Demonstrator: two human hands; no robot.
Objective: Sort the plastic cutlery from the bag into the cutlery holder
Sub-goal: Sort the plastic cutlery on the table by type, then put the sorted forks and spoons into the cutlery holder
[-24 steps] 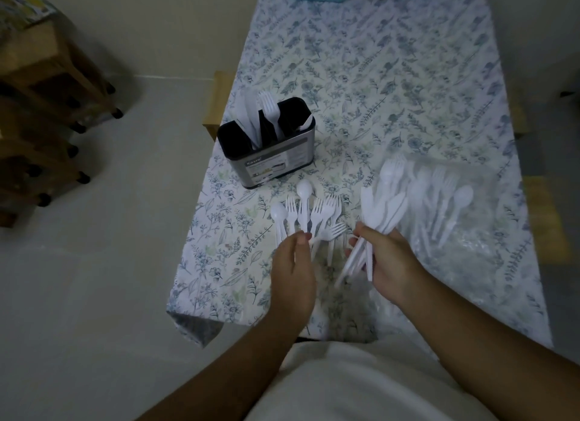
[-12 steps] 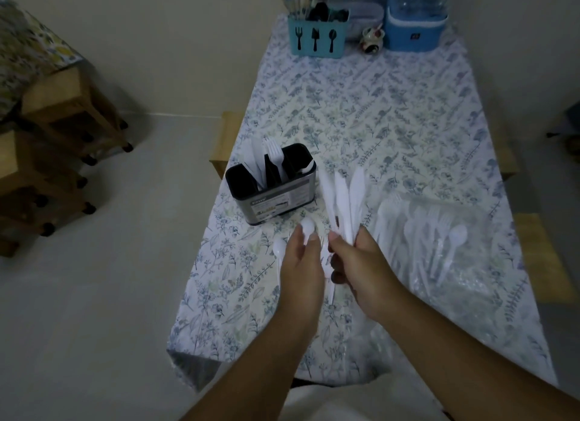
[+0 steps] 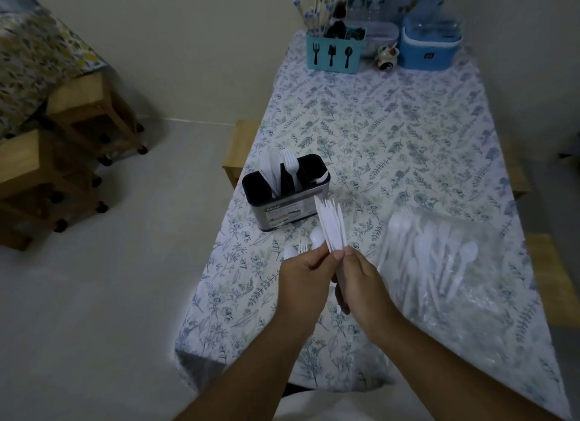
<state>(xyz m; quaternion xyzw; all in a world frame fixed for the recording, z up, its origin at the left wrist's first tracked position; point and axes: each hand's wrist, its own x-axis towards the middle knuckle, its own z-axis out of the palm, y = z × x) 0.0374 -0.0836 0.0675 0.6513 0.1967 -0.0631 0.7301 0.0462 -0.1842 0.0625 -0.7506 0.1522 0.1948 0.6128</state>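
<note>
Both hands hold one upright bundle of white plastic knives (image 3: 333,226) above the table's near middle. My left hand (image 3: 303,282) pinches the bundle from the left; my right hand (image 3: 361,282) grips its handles from the right. Just beyond stands the black and steel cutlery holder (image 3: 310,208), with white knives and a fork (image 3: 292,169) standing in it. Loose spoons and forks (image 3: 309,243) lie on the cloth behind my hands, partly hidden. To the right lies the clear plastic bag (image 3: 445,254) with several white spoons and forks inside.
A floral tablecloth (image 3: 392,131) covers the table. At its far end stand a teal utensil caddy (image 3: 334,53), a blue lidded container (image 3: 431,43) and a small figurine (image 3: 387,59). Wooden stools (image 3: 78,113) stand on the floor to the left.
My right hand lifted the knives off the table and stood them upright. My left hand came up from the loose cutlery and joined it on the bundle. My view tilted up.
</note>
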